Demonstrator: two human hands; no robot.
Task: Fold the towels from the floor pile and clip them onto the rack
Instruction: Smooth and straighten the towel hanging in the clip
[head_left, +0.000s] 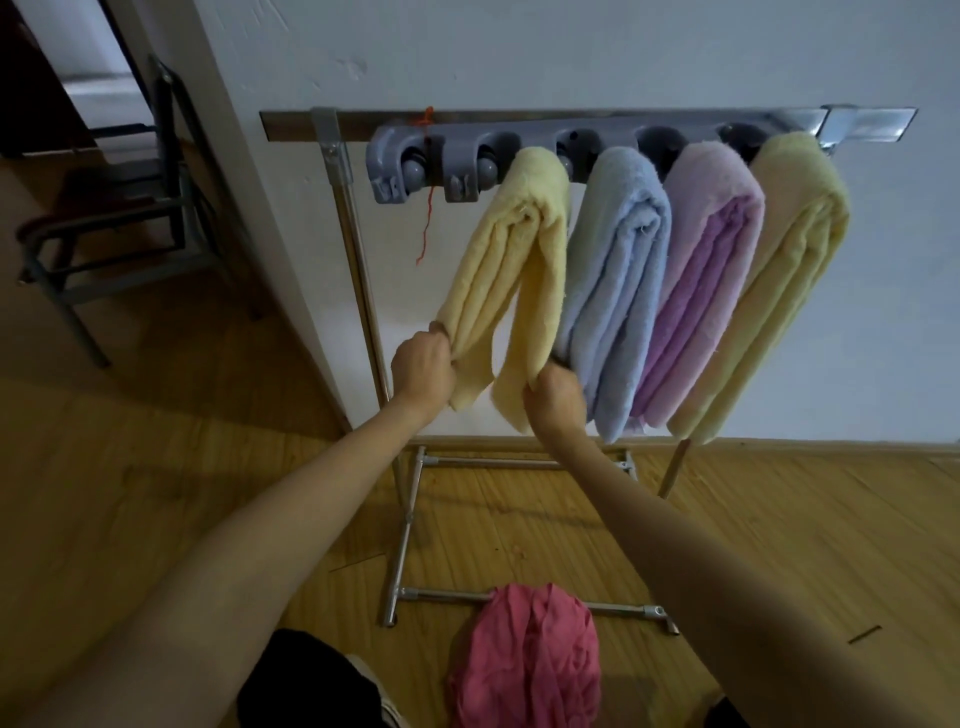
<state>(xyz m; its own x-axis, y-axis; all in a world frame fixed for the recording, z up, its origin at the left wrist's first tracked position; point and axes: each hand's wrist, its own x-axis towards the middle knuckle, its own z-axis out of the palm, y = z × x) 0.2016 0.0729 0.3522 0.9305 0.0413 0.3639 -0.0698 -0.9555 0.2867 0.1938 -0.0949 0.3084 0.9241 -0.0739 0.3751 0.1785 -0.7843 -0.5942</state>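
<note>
A folded yellow towel (519, 270) hangs from the grey clip strip (415, 161) on the metal rack (358, 270). My left hand (422, 370) grips its left hanging half near the bottom. My right hand (556, 397) grips its right half, pulling the two halves slightly apart. To its right hang a blue towel (618, 291), a purple towel (701, 280) and another yellow towel (779, 291), all clipped. A crumpled pink towel (524, 660) lies on the floor at the rack's base.
The two leftmost clips of the strip hold nothing; a red thread (427, 208) dangles there. A dark metal chair (130, 208) stands to the left beyond the wall corner. The rack's floor bars (400, 545) cross the wooden floor near my feet.
</note>
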